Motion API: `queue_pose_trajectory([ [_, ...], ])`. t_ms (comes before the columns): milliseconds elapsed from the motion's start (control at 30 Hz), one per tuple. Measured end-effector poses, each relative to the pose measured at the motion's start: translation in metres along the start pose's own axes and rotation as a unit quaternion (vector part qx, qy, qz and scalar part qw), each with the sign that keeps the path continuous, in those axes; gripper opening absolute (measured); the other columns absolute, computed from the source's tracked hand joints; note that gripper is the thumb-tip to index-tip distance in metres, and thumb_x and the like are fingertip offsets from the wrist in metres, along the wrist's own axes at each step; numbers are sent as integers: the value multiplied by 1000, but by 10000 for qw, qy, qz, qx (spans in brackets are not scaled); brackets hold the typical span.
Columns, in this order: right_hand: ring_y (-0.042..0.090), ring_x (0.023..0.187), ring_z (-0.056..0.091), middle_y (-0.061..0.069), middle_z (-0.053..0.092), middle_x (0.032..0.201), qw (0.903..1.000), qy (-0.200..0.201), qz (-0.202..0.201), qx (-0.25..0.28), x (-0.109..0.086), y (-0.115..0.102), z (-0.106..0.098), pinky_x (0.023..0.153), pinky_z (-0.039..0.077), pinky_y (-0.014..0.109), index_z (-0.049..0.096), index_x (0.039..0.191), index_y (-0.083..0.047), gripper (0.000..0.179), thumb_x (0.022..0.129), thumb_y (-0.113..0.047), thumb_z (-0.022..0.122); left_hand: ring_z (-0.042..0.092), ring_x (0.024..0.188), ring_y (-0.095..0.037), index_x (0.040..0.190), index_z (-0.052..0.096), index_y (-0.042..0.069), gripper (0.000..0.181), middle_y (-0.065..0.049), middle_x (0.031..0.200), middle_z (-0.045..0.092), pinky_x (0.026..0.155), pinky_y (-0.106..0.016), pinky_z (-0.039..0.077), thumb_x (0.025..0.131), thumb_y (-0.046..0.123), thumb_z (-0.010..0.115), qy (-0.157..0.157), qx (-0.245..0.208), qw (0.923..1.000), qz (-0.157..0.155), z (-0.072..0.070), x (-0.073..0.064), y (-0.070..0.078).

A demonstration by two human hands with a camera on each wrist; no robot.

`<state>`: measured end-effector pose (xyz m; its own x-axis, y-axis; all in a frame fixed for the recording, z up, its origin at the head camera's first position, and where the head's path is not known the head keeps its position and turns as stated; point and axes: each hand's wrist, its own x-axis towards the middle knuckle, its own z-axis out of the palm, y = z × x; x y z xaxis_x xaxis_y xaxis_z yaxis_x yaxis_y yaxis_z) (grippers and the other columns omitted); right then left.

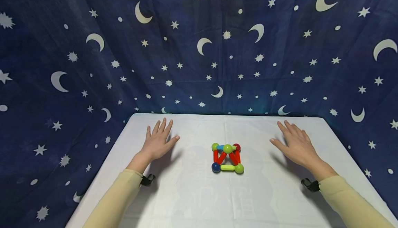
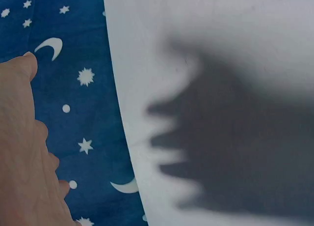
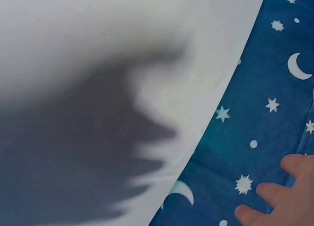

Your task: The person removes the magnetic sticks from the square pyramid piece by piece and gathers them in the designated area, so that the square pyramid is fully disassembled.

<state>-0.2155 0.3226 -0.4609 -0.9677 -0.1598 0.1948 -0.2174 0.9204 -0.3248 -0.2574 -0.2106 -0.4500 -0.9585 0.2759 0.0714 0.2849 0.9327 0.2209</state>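
A small frame of coloured rods and balls (image 1: 227, 149) stands on the white table near its middle. Green, red and dark blue balls form its corners, joined by red, blue and yellow-green rods. To its left my left hand (image 1: 156, 144) hovers over the table, fingers straight and spread, holding nothing. On the other side my right hand (image 1: 296, 147) is likewise raised with its fingers extended and nothing in it. Both hands are well apart from the frame. In the wrist views, the left hand (image 2: 24, 147) and the right hand (image 3: 289, 201) show only partly, beside their shadows.
A white cloth covers the table (image 1: 186, 200), whose far edge meets a dark blue curtain (image 1: 199, 62) printed with moons and stars. The curtain also runs along the left and right sides. Dark straps with small devices (image 1: 147, 180) sit at both wrists.
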Motion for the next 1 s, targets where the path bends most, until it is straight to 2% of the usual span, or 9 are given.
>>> queue_pose_trajectory([
  [267, 50, 147, 20, 25, 25, 163, 9993, 193, -104, 301, 4, -18, 0, 110, 14, 73, 25, 163, -10, 87, 99, -60, 56, -1, 156, -33, 166, 13, 22, 84, -11, 171, 5, 117, -65, -6, 101, 72, 32, 56, -301, 9992, 244, -1, 0, 14],
  [467, 47, 145, 27, 21, 34, 160, 9976, 353, -191, 562, 7, -28, 5, 111, 19, 70, 32, 161, -12, 83, 98, -58, 60, 1, 156, -33, 166, 14, 21, 84, -10, 171, 7, 118, -63, -7, 102, 71, 34, 103, -589, 9974, 409, 0, -1, 23],
  [733, 42, 141, 35, 18, 44, 154, 9946, 382, -461, 848, 13, -46, 10, 109, 27, 67, 39, 159, -15, 73, 100, -54, 60, 10, 156, -32, 165, 21, 17, 82, -7, 170, 16, 120, -62, 2, 102, 66, 42, 355, -1063, 9907, 771, 2, 1, 41],
  [1000, 36, 139, 40, 12, 51, 148, 9907, 216, -524, 1237, 14, -66, 20, 108, 32, 66, 43, 157, -17, 69, 100, -52, 60, 21, 153, -30, 163, 27, 17, 80, -3, 166, 29, 121, -55, 12, 102, 62, 49, 348, -1416, 9845, 973, 11, -1, 59],
])
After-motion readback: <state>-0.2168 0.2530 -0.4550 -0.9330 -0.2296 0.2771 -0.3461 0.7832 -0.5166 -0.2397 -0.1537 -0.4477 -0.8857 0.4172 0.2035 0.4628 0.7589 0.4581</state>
